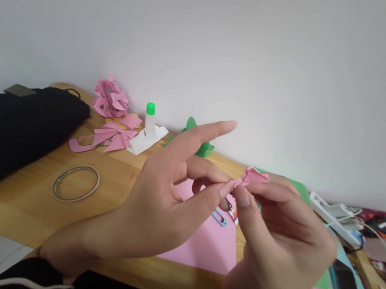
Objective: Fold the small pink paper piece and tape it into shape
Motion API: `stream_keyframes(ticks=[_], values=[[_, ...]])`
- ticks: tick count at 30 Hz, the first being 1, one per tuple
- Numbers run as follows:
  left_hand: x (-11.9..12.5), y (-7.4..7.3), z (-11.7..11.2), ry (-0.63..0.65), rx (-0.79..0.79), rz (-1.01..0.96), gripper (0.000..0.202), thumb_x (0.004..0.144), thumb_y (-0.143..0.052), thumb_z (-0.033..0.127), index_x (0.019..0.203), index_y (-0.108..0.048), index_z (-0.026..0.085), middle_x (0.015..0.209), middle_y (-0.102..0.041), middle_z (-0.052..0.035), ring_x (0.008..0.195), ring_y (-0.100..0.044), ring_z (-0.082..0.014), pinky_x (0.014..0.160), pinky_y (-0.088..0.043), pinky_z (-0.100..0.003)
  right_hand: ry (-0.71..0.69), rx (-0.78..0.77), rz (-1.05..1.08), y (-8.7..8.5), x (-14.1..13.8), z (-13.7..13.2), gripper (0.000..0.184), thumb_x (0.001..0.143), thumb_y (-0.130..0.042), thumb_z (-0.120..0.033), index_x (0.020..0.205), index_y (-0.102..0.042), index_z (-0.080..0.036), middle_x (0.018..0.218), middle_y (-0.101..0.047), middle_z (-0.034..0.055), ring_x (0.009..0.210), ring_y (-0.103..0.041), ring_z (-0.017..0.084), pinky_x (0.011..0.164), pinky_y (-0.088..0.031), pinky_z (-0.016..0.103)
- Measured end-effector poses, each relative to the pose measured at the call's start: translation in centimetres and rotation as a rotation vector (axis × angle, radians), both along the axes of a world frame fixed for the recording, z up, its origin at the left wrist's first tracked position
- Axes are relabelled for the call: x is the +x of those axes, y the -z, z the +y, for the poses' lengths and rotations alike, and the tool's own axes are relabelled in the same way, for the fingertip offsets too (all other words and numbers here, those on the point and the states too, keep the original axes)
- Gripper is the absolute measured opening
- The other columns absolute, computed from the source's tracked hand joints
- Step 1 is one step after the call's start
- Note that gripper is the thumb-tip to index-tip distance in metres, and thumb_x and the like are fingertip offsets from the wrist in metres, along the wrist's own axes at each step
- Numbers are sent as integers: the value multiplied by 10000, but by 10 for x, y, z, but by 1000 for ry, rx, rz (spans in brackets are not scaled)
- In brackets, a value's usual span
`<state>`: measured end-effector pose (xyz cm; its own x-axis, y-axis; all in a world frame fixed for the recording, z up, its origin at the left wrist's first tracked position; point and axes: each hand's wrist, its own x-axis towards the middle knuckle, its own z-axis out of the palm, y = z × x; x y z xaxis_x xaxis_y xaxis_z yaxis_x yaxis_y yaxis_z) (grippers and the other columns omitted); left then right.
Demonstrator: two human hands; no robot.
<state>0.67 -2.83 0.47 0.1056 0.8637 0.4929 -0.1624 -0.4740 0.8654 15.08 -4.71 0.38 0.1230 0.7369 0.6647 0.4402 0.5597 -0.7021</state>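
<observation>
Curled right hand (284, 240) and left hand (158, 203) hold in closed pinches a small creased pink paper piece (255, 176), flared at one end, raised near a smooth pink sheet (207, 246). Left of that sheet are a slim round bangle (97, 183), crumpled pink paper (111, 99) and an upright cylindrical glue stick (149, 124).

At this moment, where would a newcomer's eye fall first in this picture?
Probably on the left hand and right hand, meeting just right of centre, where they pinch a small folded pink paper. Next comes the white tube with its bright green cap, upright farther back, with pink paper scraps to its left. The black cloth item along the left edge also stands out against the light wooden table.
</observation>
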Motion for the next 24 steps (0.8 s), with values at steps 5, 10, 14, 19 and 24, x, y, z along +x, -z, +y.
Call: stream_keyframes(ticks=[5,10,14,19,24], values=[[0,0,1,39,-69,-13,477,867,-657,185,1313,-507,261,674,-716,43,669,-698,-182,682,-598,-370,51,49,-4,3,-3,1,158,780,-723,-133,879,-706,-255,848,-706,6,793,-667,171,620,-547,315],[2,2,3,22,-54,-9,472,851,-655,189,1292,-529,299,725,-706,36,726,-682,-191,691,-581,-371,9,43,37,5,-4,1,223,759,-724,-75,905,-711,-243,874,-700,7,832,-655,163,633,-530,292],[1,3,4,33,-79,-8,465,870,-636,197,1311,-515,281,706,-669,36,689,-632,-163,671,-542,-340,9,-22,59,3,-1,1,100,825,-695,-157,854,-721,-250,830,-698,-3,815,-650,152,666,-520,285],[-3,1,7,112,-78,53,506,878,-598,151,1360,-473,237,685,-599,41,673,-577,-129,666,-508,-288,-11,-51,156,0,7,4,192,925,-586,-297,808,-723,-229,693,-650,-16,626,-569,102,561,-462,234],[-4,1,6,204,-45,60,536,888,-565,137,1393,-430,254,690,-591,46,697,-594,-130,722,-508,-296,-192,-165,108,-1,12,2,80,874,-649,-204,859,-717,-243,688,-650,-35,631,-598,93,572,-495,206]])
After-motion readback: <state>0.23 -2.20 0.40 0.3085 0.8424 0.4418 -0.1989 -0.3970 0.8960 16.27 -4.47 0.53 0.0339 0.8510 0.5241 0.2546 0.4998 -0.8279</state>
